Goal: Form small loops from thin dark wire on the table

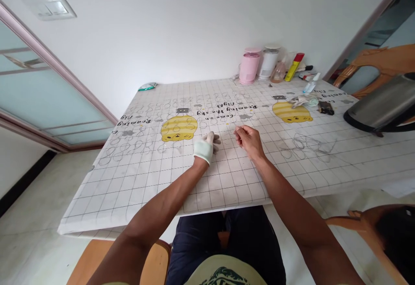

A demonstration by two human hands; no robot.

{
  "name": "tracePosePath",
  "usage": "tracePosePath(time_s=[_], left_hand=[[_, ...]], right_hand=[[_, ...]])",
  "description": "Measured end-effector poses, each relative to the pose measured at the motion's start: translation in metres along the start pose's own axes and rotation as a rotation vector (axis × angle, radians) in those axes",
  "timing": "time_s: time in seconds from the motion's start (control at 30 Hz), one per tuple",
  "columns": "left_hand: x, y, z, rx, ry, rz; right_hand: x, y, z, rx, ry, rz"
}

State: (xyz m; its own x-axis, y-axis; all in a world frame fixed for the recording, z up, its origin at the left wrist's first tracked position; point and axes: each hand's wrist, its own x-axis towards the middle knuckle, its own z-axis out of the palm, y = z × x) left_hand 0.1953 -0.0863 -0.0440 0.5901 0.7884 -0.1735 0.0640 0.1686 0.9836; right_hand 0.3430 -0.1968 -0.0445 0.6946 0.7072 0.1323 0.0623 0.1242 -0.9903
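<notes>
My left hand (pixel 205 146), in a pale glove with grey fingers, rests at the middle of the table with its fingers apart; I see nothing in it. Just to the right, my bare right hand (pixel 249 141) is closed in a pinch over the cloth. Whatever its fingertips hold, if anything, is too fine to make out. Thin wire loops (pixel 121 146), several bent like figure eights, lie in rows left of and beyond my hands. A loose tangle of thin wire (pixel 308 146) is spread out to the right of my right hand.
A checked tablecloth (pixel 220 190) covers the table. At the back right stand a pink canister (pixel 249 66), a white canister (pixel 268 64) and a yellow-red can (pixel 294 67). A crumpled glove (pixel 304 100) lies nearer. A metal kettle (pixel 382 101) stands at the right edge.
</notes>
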Motion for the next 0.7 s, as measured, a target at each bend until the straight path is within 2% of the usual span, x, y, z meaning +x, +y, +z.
tracePosePath(time_s=[0.07, 0.1, 0.17, 0.23, 0.3, 0.33, 0.47, 0.6, 0.7], left_hand=[[0.001, -0.003, 0.001, 0.272, -0.002, 0.052], [0.001, -0.006, 0.004, 0.413, -0.041, 0.08], [-0.003, -0.013, 0.012, 0.51, -0.103, 0.145], [-0.011, -0.021, 0.021, 0.767, -0.319, 0.341], [-0.021, -0.029, 0.031, 0.968, -0.49, 0.478], [-0.026, -0.032, 0.035, 1.032, -0.528, 0.543], [-0.04, -0.037, 0.044, 1.141, -0.579, 0.653], [-0.045, -0.031, 0.042, 1.169, -0.67, 0.696], [-0.047, -0.028, 0.039, 1.144, -0.659, 0.749]], right_hand=[[0.0, -0.001, 0.0, 0.003, -0.004, 0.031], [0.001, -0.003, 0.0, -0.005, -0.006, 0.049], [0.002, -0.01, 0.001, -0.051, -0.018, 0.089], [0.005, -0.018, 0.004, -0.13, -0.069, 0.13], [0.011, -0.026, 0.009, -0.224, -0.165, 0.135], [0.014, -0.029, 0.014, -0.276, -0.21, 0.126], [0.027, -0.03, 0.043, -0.446, -0.343, 0.11], [0.042, -0.021, 0.087, -0.541, -0.434, 0.183], [0.055, -0.013, 0.12, -0.618, -0.487, 0.198]])
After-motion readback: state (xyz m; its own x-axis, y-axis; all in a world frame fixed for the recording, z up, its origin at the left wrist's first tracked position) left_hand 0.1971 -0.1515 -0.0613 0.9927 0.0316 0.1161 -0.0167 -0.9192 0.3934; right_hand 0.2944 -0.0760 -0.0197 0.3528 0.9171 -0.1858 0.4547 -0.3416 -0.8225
